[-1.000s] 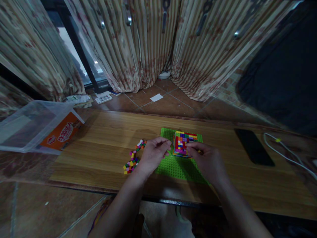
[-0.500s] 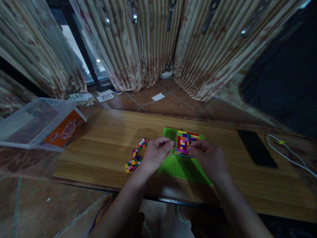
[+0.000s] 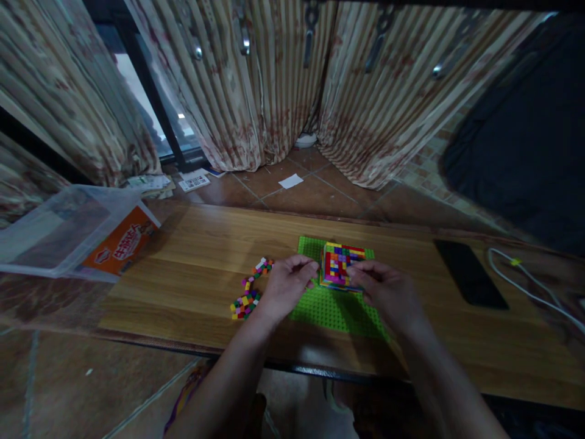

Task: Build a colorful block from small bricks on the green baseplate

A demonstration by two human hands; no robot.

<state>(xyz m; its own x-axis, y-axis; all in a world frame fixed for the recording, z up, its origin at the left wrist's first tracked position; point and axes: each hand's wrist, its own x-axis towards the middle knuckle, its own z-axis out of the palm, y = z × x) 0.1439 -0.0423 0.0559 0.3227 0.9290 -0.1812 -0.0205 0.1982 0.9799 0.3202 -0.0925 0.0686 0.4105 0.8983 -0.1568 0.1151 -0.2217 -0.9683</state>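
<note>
A green studded baseplate point(image 3: 340, 312) lies on the wooden table, bearing a low block of many-coloured toy bricks point(image 3: 337, 266). My left hand point(image 3: 290, 281) is just left of that block, thumb and fingertips pressed together; whatever lies between them is too small to make out. Over the block's right side, my right hand point(image 3: 382, 286) has its thumb and forefinger pinched at the top bricks, and the fingers hide what they hold, if anything. Loose small bricks point(image 3: 247, 302) are strewn on the table to the left of my left hand.
A clear plastic box point(image 3: 68, 244) with an orange label stands at the table's left end. To the right lie a black phone-like slab point(image 3: 470, 273) and a white cable point(image 3: 530, 283). Striped curtains point(image 3: 269, 91) hang beyond the table.
The view has shifted slightly. Both hands keep nearly the same pose beside and over the brick block; the right fingertips have moved very little.
</note>
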